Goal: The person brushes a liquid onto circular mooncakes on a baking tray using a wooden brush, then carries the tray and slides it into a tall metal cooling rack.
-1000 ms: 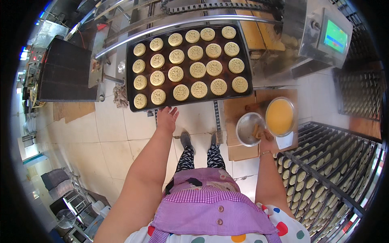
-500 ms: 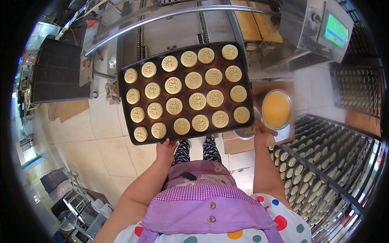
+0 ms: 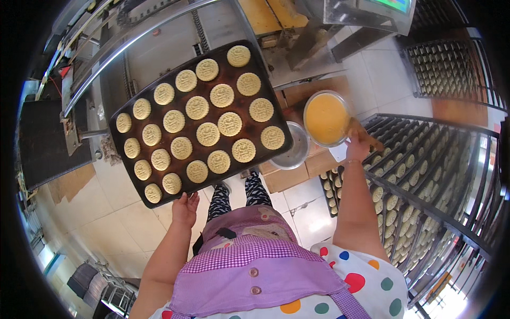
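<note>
A dark baking tray (image 3: 186,143) holds rows of round, pale yellow pressed cakes (image 3: 207,134) with raised patterns. My left hand (image 3: 185,209) is closed on its near edge, fingertips against the rim. Whether the machine behind bears the far side, I cannot tell. Over at the right, my right hand (image 3: 358,148) grips a brown wooden brush (image 3: 370,139), slightly blurred, beside the rim of a round bowl of orange-yellow liquid (image 3: 326,118). A metal bowl (image 3: 291,149) sits between this bowl and the tray, partly covered by the tray's corner.
Both bowls stand on brown cardboard (image 3: 287,178). Right of my arm a black rack (image 3: 414,199) carries many similar cakes; another rack (image 3: 446,69) stands farther back. A metal rail (image 3: 133,50) and machine frame lie beyond the tray. A control screen (image 3: 393,4) shows at the top.
My right hand has moved with the brush from the tray's right corner to the far side of the yellow bowl. The view has swung right; my left hand keeps the tray's edge.
</note>
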`<act>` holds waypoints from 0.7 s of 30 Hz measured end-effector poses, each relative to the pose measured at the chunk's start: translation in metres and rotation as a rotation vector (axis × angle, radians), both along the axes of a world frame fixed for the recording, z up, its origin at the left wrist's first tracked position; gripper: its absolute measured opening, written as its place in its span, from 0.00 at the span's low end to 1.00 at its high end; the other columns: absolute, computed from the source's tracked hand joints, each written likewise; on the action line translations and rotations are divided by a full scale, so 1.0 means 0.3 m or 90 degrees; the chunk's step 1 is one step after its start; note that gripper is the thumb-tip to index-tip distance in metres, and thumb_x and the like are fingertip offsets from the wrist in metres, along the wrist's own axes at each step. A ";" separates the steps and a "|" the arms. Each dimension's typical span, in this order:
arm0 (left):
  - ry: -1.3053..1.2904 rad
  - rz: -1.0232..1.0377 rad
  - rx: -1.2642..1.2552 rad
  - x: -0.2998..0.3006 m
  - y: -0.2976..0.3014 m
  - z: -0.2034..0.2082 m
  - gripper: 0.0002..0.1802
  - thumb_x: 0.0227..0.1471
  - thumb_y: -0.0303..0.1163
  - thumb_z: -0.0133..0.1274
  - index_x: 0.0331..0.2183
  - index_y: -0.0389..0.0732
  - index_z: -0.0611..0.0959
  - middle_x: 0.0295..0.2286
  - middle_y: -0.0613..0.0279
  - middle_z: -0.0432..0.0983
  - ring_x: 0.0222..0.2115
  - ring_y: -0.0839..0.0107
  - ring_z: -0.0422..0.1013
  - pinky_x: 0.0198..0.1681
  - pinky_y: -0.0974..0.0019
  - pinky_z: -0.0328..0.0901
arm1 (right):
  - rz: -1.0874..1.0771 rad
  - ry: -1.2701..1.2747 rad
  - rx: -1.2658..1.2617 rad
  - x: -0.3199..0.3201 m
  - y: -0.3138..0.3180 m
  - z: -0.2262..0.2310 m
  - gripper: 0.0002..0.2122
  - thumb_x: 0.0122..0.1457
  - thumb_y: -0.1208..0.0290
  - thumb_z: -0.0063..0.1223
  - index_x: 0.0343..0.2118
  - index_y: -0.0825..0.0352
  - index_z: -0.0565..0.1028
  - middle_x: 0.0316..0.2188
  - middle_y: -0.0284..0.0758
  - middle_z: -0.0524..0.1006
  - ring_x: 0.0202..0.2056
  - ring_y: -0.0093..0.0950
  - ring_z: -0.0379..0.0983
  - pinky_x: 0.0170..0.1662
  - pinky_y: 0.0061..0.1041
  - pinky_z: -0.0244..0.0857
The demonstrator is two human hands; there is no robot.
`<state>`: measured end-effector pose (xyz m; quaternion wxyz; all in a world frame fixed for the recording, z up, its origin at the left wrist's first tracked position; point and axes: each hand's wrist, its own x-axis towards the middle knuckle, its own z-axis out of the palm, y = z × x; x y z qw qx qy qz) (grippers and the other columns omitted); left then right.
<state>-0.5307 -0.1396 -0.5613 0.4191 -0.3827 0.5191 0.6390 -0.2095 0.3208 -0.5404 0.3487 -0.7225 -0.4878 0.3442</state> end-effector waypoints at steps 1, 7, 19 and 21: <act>0.006 -0.029 0.022 -0.010 -0.015 -0.023 0.08 0.57 0.30 0.42 0.33 0.35 0.72 0.30 0.58 0.73 0.35 0.63 0.72 0.42 0.63 0.69 | 0.017 -0.086 0.007 0.032 0.039 -0.042 0.15 0.54 0.67 0.51 0.36 0.76 0.74 0.32 0.45 0.77 0.35 0.33 0.76 0.30 0.28 0.72; 0.010 0.018 0.008 -0.020 -0.012 -0.008 0.07 0.56 0.26 0.41 0.37 0.35 0.70 0.33 0.55 0.73 0.35 0.64 0.72 0.38 0.65 0.71 | 0.129 -0.519 -0.102 -0.043 0.028 -0.046 0.17 0.53 0.65 0.54 0.37 0.77 0.72 0.27 0.43 0.77 0.28 0.32 0.76 0.27 0.27 0.70; -0.041 0.013 -0.034 0.035 -0.055 -0.016 0.09 0.56 0.25 0.39 0.37 0.31 0.70 0.32 0.52 0.73 0.32 0.64 0.72 0.37 0.67 0.71 | 0.110 0.050 -0.027 -0.116 -0.137 -0.061 0.20 0.53 0.74 0.49 0.51 0.68 0.66 0.35 0.41 0.75 0.29 0.34 0.75 0.27 0.28 0.71; -0.049 -0.003 -0.024 0.033 -0.048 0.000 0.08 0.56 0.25 0.39 0.37 0.31 0.70 0.31 0.52 0.73 0.31 0.64 0.72 0.37 0.67 0.71 | 0.274 -0.200 0.049 -0.071 -0.162 -0.103 0.20 0.52 0.72 0.49 0.50 0.68 0.67 0.36 0.45 0.75 0.32 0.40 0.75 0.32 0.31 0.70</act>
